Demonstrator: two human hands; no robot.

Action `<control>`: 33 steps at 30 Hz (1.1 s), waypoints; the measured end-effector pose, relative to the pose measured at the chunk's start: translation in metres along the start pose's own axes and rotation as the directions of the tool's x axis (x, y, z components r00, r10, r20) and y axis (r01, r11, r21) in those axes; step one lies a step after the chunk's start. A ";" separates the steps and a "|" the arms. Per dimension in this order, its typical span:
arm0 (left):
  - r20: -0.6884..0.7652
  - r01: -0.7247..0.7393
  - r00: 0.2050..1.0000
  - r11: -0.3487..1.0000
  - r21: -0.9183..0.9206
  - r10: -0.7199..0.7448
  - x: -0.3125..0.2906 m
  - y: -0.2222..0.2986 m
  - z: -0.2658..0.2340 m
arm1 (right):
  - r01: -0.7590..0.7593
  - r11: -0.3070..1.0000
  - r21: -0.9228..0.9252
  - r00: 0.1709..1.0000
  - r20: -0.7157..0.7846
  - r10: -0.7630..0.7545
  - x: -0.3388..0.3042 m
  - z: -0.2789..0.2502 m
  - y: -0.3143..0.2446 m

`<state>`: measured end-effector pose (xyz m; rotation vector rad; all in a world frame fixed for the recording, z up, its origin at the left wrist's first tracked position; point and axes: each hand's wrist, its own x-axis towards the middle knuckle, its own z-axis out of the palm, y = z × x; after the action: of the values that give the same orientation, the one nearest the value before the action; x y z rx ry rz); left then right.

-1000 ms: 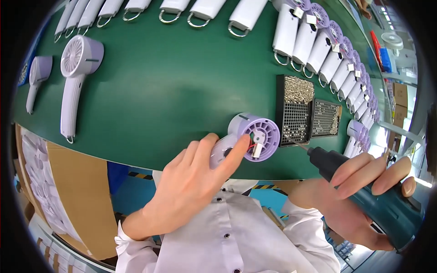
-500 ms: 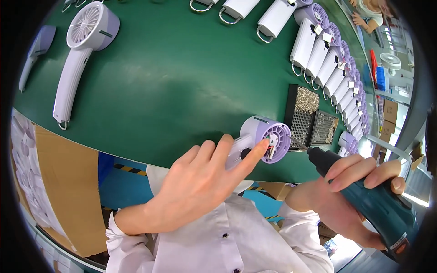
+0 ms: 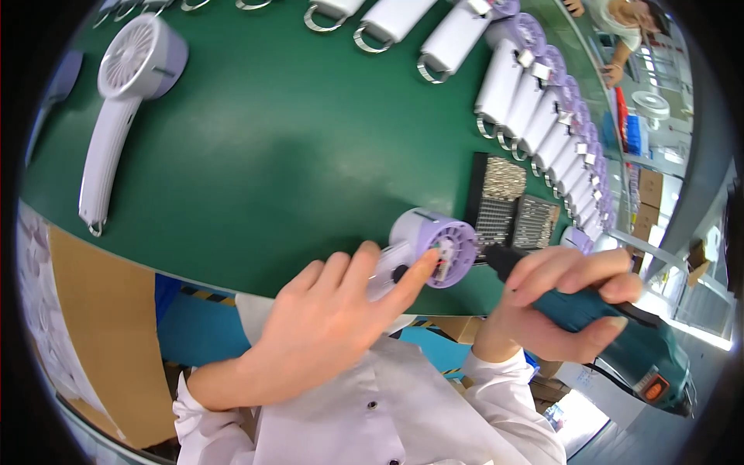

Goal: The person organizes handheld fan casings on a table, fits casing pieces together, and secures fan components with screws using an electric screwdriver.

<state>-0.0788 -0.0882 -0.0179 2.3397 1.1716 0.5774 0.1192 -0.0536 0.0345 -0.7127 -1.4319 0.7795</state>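
Observation:
A white and lilac handheld fan [image 3: 415, 228] lies at the table's near edge, its round head uncovered so that a white part and coloured wires show inside. My left hand [image 3: 329, 314] is closed over its handle, the index fingertip pressing at the inside of the head. In my right hand [image 3: 554, 298] is a teal electric screwdriver [image 3: 639, 345], gripped round the body. Its black nose [image 3: 505, 261] points left, close to the fan head's right rim; blur hides whether the tip touches.
Right behind the fan stand black screw trays [image 3: 502, 203] filled with small screws. More white and lilac fans [image 3: 496, 89] line the far right side, and one fan [image 3: 120, 116] lies at the left. A cardboard box [image 3: 112, 333] stands below left. Another person [image 3: 620, 39] works at far right.
My right hand has brought the screwdriver leftward, its nose now nearer the fan head, and turned the tool flatter. The left hand keeps its hold. The whole view has shifted slightly.

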 end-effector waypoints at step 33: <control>0.249 -0.134 0.961 0.990 0.051 0.117 0.030 0.056 -0.050 | 0.197 0.935 -0.294 0.280 -0.897 -0.341 -0.121 -0.110 -0.062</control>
<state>-0.0547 -0.0826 0.0595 2.4719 0.9491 0.2817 0.2336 -0.1845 0.0123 -0.7827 -0.4340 -0.1098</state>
